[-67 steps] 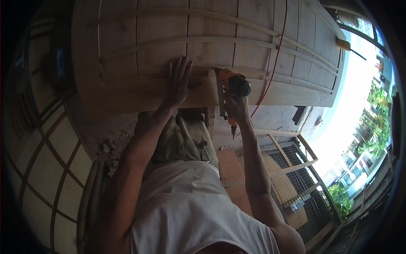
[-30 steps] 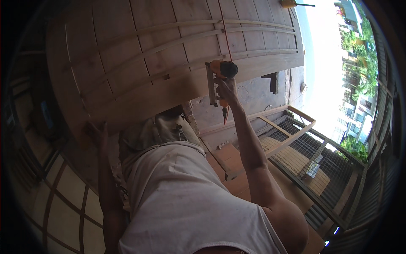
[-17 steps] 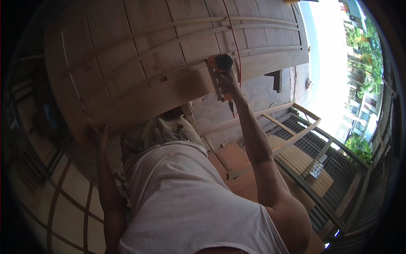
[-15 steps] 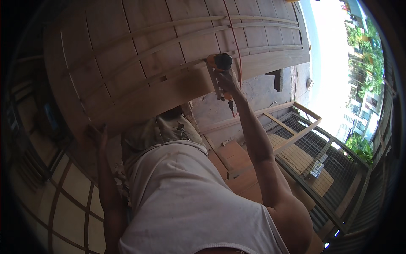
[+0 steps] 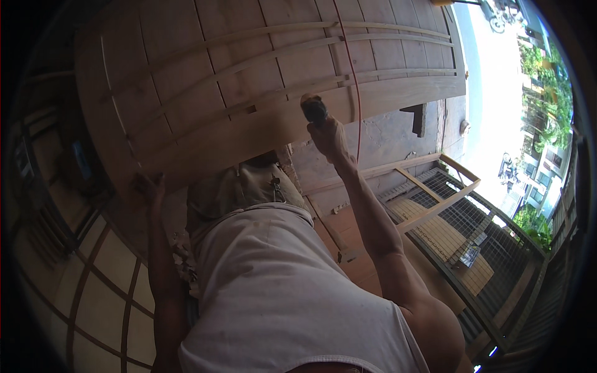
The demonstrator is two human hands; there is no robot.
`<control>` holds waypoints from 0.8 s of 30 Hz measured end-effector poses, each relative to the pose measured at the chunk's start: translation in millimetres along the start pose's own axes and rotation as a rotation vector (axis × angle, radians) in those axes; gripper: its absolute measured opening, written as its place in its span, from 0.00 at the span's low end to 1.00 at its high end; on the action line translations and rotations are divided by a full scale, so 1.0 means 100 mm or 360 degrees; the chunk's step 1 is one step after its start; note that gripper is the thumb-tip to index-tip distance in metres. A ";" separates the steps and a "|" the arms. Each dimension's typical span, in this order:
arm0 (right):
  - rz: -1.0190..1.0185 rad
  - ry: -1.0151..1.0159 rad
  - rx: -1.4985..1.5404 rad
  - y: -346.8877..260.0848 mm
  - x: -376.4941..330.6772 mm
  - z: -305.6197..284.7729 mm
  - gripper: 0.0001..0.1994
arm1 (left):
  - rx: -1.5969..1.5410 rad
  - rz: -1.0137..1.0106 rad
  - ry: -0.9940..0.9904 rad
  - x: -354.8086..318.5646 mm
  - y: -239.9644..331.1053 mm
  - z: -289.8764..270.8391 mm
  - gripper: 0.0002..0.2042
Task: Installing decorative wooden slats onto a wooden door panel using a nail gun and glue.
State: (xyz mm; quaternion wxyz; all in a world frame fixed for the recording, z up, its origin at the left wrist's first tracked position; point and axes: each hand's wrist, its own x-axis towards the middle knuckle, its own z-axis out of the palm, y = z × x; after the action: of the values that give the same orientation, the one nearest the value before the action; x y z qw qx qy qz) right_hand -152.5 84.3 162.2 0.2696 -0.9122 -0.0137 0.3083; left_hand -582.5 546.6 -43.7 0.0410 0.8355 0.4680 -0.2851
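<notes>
Against the slatted plank door [image 5: 249, 93], right hand [image 5: 328, 133] grips a dark tool [image 5: 314, 109] (probably a drill), now raised; left hand [image 5: 148, 186] has dropped, fingers curled at the pale edge.

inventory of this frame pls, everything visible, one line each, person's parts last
wooden panel: 1, light brown planks with thin battens, upper centre
power tool: 1, dark with some orange, against the panel's lower edge, in the right hand
red cord: 1, red, running down across the panel right of the tool
framed mesh panels: several, wood frames with dark mesh, right on the floor
lattice frame: 1, dark bars over pale squares, lower left
trees: green, far right outside
shirt: 1, white, lower centre
left hand: 1, at the panel's lower left edge
right hand: 1, gripping the power tool
</notes>
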 end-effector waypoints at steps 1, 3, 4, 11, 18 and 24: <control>-0.0367 0.0113 -0.0056 -0.05 -0.13 0.19 0.17 | 0.0055 -0.0009 0.0013 0.00 -0.01 -0.02 0.59; -0.0780 0.0152 -0.0069 -0.16 -0.37 0.51 0.16 | -0.0244 0.0035 0.0067 -0.12 0.01 -0.11 0.59; -0.0676 -0.0002 0.0076 -0.25 -0.48 0.63 0.14 | -0.0355 0.0117 0.0249 -0.09 -0.04 -0.08 0.58; -0.0379 -0.0453 0.0463 -0.99 -0.70 1.40 0.12 | -0.0681 -0.0116 0.0861 0.17 0.15 -0.49 0.46; -0.0205 -0.0366 0.0188 -1.45 -0.79 1.87 0.16 | -0.0732 -0.0107 0.1061 0.94 0.16 -0.55 0.46; -0.0045 -0.0290 0.0266 -1.63 -0.83 1.99 0.15 | -0.0191 -0.0037 0.1292 0.90 0.30 -0.49 0.44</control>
State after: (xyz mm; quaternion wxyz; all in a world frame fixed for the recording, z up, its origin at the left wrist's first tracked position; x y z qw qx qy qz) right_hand -310.3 304.0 157.1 0.3467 -0.8544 -0.0252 0.3862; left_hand -501.2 615.0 -55.3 -0.1015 0.8709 0.4714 0.0951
